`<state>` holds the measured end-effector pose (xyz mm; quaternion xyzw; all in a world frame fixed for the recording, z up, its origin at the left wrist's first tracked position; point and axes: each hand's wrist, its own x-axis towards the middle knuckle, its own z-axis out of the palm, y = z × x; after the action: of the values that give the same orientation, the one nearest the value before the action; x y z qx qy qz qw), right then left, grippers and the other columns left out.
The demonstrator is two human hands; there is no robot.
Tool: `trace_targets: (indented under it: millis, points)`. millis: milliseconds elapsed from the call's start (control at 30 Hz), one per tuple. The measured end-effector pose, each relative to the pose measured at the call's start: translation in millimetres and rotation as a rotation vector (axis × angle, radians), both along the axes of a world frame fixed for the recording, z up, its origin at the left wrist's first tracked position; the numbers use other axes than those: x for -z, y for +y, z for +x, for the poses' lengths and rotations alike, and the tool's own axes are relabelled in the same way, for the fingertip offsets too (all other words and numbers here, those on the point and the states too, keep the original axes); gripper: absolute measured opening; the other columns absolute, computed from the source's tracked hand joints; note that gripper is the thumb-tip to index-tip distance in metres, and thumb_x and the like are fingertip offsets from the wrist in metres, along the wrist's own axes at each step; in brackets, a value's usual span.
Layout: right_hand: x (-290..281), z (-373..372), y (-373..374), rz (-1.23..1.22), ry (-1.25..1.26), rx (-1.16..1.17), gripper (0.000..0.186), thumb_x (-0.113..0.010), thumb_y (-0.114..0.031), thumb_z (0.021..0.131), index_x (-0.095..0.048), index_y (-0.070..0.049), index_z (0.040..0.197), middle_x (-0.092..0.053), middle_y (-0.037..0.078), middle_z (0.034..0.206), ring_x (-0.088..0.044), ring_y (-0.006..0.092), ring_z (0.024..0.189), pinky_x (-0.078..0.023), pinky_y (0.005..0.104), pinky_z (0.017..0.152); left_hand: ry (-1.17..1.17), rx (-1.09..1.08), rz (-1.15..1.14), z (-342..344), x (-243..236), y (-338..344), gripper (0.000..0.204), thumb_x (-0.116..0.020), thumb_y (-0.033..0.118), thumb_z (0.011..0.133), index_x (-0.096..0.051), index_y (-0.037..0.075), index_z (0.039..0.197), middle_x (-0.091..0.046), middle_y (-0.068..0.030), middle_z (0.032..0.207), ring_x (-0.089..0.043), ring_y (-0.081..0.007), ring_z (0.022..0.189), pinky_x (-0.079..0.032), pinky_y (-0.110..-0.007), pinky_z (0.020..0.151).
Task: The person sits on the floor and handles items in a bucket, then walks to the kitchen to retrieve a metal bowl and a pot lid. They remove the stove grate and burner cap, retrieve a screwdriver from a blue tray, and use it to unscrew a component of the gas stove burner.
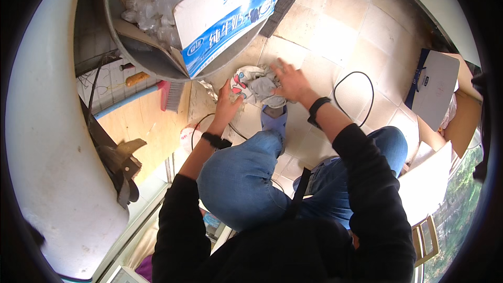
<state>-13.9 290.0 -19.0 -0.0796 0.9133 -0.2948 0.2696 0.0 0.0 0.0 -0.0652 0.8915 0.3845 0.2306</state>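
A crumpled pale grey cloth (257, 89) with a red and blue print lies low over the tiled floor, just beyond the blue slipper on my foot (272, 121). My left hand (229, 98) has its fingers closed on the cloth’s left side. My right hand (290, 83) rests on the right side of the cloth with its fingers spread.
A large grey bin (119, 31) holds clear plastic and a blue-and-white carton (230, 26). A pink-bristled brush (171, 96) leans by a wooden board (126, 131) at left. Black cable (370, 110) loops on the tiled floor (335, 26); open cardboard boxes (435, 89) stand at right.
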Motion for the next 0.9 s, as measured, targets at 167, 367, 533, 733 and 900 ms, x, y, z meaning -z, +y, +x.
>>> trace_targets:
  millis: [167, 367, 533, 733, 900]
  points:
    - [10.6, 19.9, -39.3, 0.039, -0.078, -0.135, 0.056, -0.071, -0.026, 0.082, -0.052, -0.011, 0.132, -0.054, 0.014, 0.127, -0.054, 0.0335, 0.119, -0.051, 0.047, 0.094, -0.152, 0.238, -0.278, -2.7, 38.0, 35.2, 0.078, -0.074, 0.021, 0.082, -0.034, 0.006, 0.148, -0.053, -0.0245, 0.131, -0.058, -0.0372, 0.113, -0.049, -0.04, 0.092]
    - [-8.9, 5.2, -2.4, -0.024, 0.124, 0.518, 0.06, -0.066, -0.013, 0.075, -0.052, -0.011, 0.133, -0.05, 0.016, 0.134, -0.048, 0.0363, 0.127, -0.044, 0.0444, 0.102, -0.274, 0.178, 0.225, 5.0, 18.7, 76.9, 0.064, -0.068, 0.024, 0.09, -0.041, 0.003, 0.144, -0.064, -0.0138, 0.116, -0.063, -0.0218, 0.105, -0.053, -0.033, 0.083]
    - [-22.9, -25.4, 21.4, -0.167, 0.372, 0.794, 0.067, -0.065, -0.015, 0.079, -0.043, -0.005, 0.142, -0.034, 0.026, 0.15, -0.036, 0.0415, 0.137, -0.034, 0.0453, 0.111, -0.139, -0.409, 0.323, -7.9, -16.9, 67.2, 0.065, -0.062, 0.024, 0.095, -0.033, 0.001, 0.148, -0.061, -0.0144, 0.121, -0.062, -0.0236, 0.11, -0.054, -0.035, 0.085]
    - [-23.7, -120.1, 55.2, -0.775, 0.29, 1.044, 0.054, -0.061, -0.026, 0.092, -0.046, -0.001, 0.137, -0.055, 0.017, 0.131, -0.057, 0.0276, 0.115, -0.049, 0.0357, 0.092, -0.082, -0.426, 0.515, -62.8, -70.8, 32.1, 0.051, -0.059, 0.024, 0.096, -0.044, -0.006, 0.135, -0.054, -0.0172, 0.127, -0.061, -0.0344, 0.115, -0.056, -0.041, 0.085]
    - [-6.2, -136.8, 43.6, -0.868, -0.121, 1.098, 0.047, -0.064, -0.037, 0.091, -0.054, -0.005, 0.125, -0.06, 0.009, 0.114, -0.061, 0.0212, 0.098, -0.053, 0.0365, 0.076, 0.016, -0.447, 0.49, -77.3, -98.2, 31.1, 0.042, -0.057, 0.019, 0.095, -0.048, -0.008, 0.126, -0.054, -0.0177, 0.122, -0.064, -0.0356, 0.111, -0.058, -0.041, 0.082]
